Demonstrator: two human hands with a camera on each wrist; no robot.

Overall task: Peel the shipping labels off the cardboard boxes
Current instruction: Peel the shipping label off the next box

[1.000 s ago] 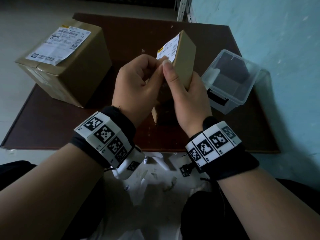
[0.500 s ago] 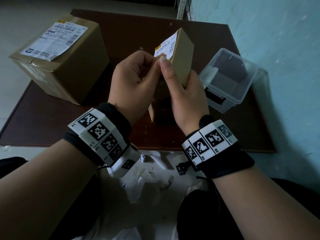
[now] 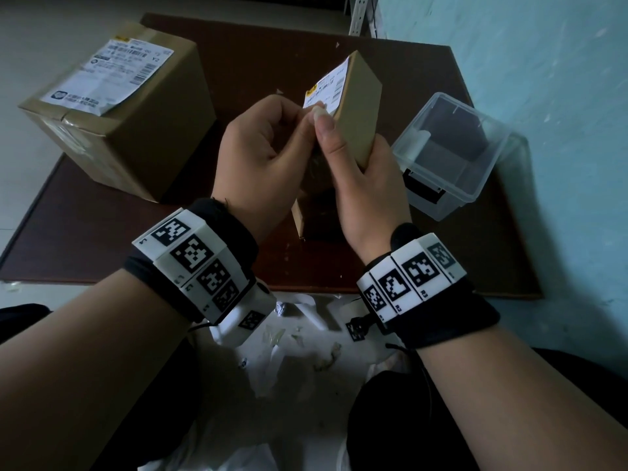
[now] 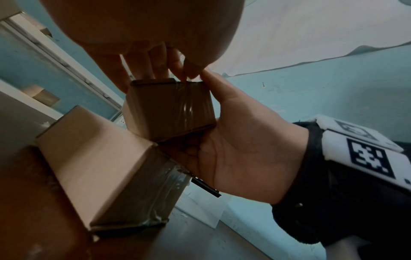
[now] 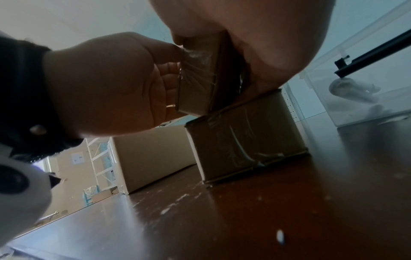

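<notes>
I hold a small cardboard box (image 3: 356,107) tilted up over the table, with a white shipping label (image 3: 328,85) on its left face. My right hand (image 3: 336,147) grips the box from the right, thumb on its near edge. My left hand (image 3: 299,120) has curled fingers that pinch at the label's lower corner. The left wrist view shows the box's taped end (image 4: 169,109) between both hands. A large cardboard box (image 3: 136,130) with its own label (image 3: 108,76) stands at the left.
A second small taped box (image 5: 244,137) lies on the dark brown table (image 3: 102,232) right under my hands. A clear plastic container (image 3: 455,154) sits at the right, near the blue wall. Torn paper scraps lie on the floor by my knees.
Both hands stay on the small box in about the same place. My left fingertips have shifted up onto the label's lower corner, beside the right thumb.
</notes>
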